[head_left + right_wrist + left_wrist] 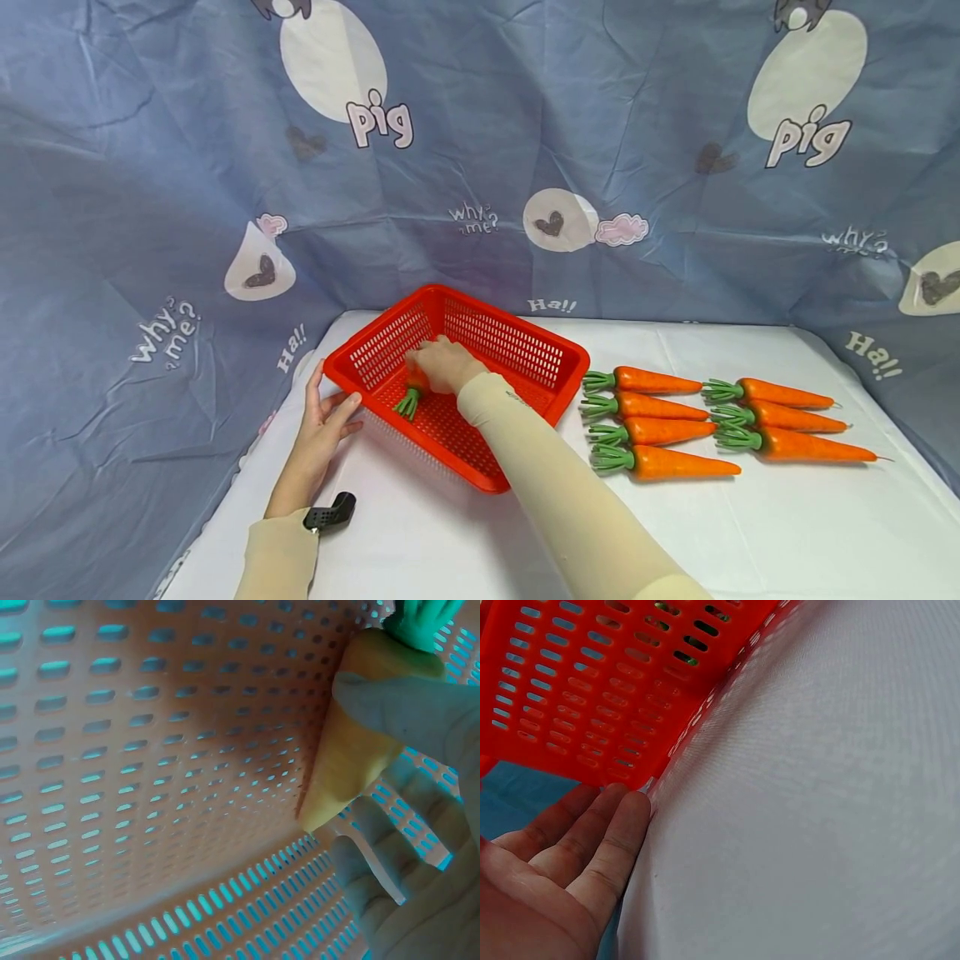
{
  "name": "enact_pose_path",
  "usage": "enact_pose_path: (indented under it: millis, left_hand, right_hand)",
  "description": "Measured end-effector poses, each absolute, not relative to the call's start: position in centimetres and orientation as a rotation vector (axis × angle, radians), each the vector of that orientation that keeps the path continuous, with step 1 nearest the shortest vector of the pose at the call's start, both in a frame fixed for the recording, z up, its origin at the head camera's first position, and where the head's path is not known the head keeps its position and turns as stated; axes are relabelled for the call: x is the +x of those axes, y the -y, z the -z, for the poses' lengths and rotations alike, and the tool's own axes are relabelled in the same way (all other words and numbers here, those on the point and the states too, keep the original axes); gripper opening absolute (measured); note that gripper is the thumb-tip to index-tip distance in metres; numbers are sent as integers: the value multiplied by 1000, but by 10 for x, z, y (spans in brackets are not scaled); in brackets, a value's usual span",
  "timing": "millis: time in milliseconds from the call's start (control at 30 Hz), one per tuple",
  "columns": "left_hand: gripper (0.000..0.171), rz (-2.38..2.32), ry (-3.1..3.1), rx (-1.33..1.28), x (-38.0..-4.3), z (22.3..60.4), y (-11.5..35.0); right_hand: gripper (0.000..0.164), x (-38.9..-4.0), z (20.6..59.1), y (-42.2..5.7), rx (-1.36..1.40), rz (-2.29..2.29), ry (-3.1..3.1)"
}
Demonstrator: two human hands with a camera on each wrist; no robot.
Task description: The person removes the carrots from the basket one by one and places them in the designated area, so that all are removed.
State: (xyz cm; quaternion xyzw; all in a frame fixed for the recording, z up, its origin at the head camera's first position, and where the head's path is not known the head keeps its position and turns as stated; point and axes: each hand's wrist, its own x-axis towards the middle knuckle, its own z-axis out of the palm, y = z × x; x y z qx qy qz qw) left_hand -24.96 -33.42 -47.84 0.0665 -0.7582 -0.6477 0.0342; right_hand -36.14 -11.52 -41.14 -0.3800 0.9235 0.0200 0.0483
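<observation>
A red plastic basket (pixel 491 329) with slotted walls stands on the white cloth. My right hand (pixel 444 364) is inside it and holds an orange carrot, whose green top (pixel 408 403) points toward me. In the right wrist view the thumb lies across the carrot (pixel 349 746) near its thick end, and the other fingers are behind it. At the basket's left corner my left hand (pixel 321 432) touches the outside, thumb by the near rim. The left wrist view shows its straight fingers (pixel 607 847) against the wall's lower edge.
Right of the basket, several carrots (pixel 663 406) lie in a column, tips to the right. Beyond them, another column of carrots (pixel 798 417) lies the same way. A blue printed curtain (pixel 480 167) closes off the back and left of the white-covered table (pixel 810 533).
</observation>
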Motion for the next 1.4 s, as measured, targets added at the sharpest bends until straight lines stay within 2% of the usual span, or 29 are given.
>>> enact_pose_path:
  millis: [167,600,1100,1400]
  left_hand:
    - [92,2003,2312,193,-251,480,335]
    - [90,2005,2300,194,-251,480,334]
    - [92,1988,2301,186,-251,481,334]
    - [93,2000,2302,179,-252,482,335]
  right_hand:
    - [43,-359,410,112,-1136,-127,-2817]
    - [39,-364,404,110,-1228,-33,-2783]
    - [54,-364,380,111,-1220,38,-2738]
    - [51,-360,366,104,-1229,79,-2740]
